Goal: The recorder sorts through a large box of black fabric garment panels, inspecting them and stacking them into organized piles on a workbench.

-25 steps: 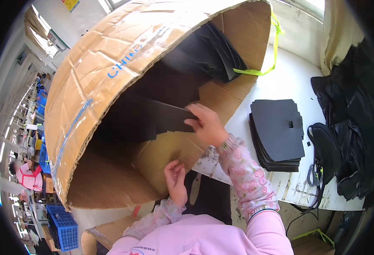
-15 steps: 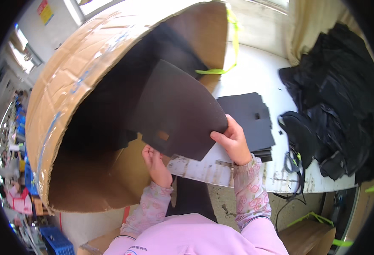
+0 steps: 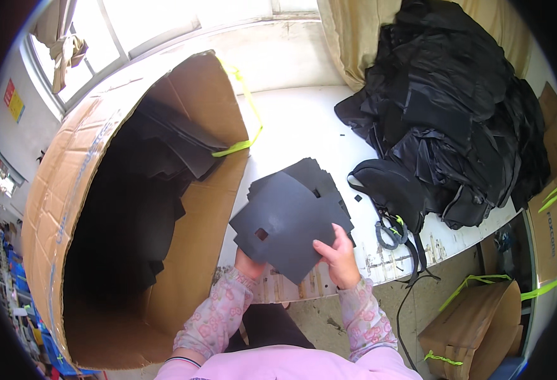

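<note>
A thin dark grey sheet (image 3: 285,218) with a small square cutout lies tilted between my hands. My left hand (image 3: 250,265) grips its lower left edge; the fingers are hidden underneath. At the right edge, my right hand (image 3: 340,258) holds it with the thumb on top, other fingers partly hidden. Just beyond and partly covered by this sheet is a stack of similar sheets (image 3: 307,172) on the white table (image 3: 278,120). Left of my hands, a large cardboard box (image 3: 212,209) lies on its side, its opening toward me, with more dark sheets (image 3: 183,142) inside.
A big heap of black pieces (image 3: 443,120) covers the table's right side. Before it lie a black curved padded piece (image 3: 386,187), grey-handled scissors (image 3: 389,235) and a hanging black cord (image 3: 411,285). A smaller carton (image 3: 471,323) with yellow-green strapping stands below right.
Both hands have carried the sheet from the box's opening rightward to the stack on the table. The view has swung right, showing more of the black heap.
</note>
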`<state>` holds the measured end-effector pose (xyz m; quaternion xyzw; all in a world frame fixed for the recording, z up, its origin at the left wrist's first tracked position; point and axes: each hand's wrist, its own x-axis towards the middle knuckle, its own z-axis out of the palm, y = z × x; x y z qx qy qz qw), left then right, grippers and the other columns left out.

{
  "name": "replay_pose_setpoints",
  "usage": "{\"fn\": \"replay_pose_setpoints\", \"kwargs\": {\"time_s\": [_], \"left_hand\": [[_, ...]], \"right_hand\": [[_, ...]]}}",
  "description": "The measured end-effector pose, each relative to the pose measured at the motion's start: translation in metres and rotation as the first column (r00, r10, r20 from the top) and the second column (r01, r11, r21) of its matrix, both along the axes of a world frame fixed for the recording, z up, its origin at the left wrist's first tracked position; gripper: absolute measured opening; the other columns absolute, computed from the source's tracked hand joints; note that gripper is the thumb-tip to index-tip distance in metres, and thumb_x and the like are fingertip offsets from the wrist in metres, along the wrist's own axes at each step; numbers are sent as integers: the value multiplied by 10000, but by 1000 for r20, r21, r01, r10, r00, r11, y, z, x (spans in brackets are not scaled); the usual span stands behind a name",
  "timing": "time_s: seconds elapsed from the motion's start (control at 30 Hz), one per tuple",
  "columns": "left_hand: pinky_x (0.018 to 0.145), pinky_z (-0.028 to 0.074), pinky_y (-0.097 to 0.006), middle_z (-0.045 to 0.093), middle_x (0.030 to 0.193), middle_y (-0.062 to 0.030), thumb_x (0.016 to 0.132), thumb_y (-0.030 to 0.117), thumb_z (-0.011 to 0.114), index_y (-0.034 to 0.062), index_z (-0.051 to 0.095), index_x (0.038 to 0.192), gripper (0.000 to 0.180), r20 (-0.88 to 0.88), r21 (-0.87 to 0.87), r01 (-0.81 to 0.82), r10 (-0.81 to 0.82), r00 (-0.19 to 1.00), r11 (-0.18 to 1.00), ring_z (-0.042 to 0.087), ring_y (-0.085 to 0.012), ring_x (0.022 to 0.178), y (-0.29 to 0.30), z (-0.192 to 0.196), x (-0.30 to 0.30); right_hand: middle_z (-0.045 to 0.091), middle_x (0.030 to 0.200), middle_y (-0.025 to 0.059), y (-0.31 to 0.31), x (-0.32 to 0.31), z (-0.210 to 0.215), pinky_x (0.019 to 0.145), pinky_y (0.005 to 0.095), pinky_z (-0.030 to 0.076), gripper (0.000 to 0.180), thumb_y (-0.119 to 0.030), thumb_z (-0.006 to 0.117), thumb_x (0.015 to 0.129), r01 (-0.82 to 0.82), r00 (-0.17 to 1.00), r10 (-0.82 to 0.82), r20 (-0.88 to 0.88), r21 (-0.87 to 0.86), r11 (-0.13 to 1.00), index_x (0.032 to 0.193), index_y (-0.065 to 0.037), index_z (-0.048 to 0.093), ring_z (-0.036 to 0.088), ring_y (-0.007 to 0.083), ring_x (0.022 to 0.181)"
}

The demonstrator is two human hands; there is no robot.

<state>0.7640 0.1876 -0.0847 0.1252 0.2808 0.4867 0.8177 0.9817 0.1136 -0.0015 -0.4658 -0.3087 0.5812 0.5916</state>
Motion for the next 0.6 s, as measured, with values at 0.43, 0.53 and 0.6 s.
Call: {"fn": "replay_pose_setpoints", "kwargs": {"time_s": [0.43, 0.53, 0.6], "left_hand": [[1017, 336, -504, 526, 1254, -46, 971, 602, 398, 125, 456, 1342, 607, -371, -24, 79, -82, 925, 997, 451, -200, 1196, 14, 51, 35], [1035, 302, -536, 505, 1308, -52, 970, 600, 396, 140, 472, 1344, 598, -398, -42, 44, -57, 915, 998, 425, -211, 1235, 12, 57, 40], [1059, 264, -562, 473, 1364, -43, 969, 576, 423, 169, 480, 1346, 558, -351, -35, 82, -89, 932, 996, 402, -214, 1273, 17, 50, 47]], "right_hand": [[582, 977, 73, 28, 26, 17, 892, 472, 408, 417, -167, 747, 710, -466, -47, -240, 970, 191, 864, 1124, -146, 696, 552, 264, 979], [554, 1216, 115, 14, 10, 22, 1053, 591, 285, 538, -324, 776, 707, -431, -32, -269, 963, 230, 873, 1203, -159, 646, 473, 325, 1215], [484, 1357, 140, 12, 3, 20, 1102, 668, 171, 674, -418, 789, 681, -477, -7, -165, 986, 141, 868, 1274, -173, 584, 380, 374, 1328]]}}
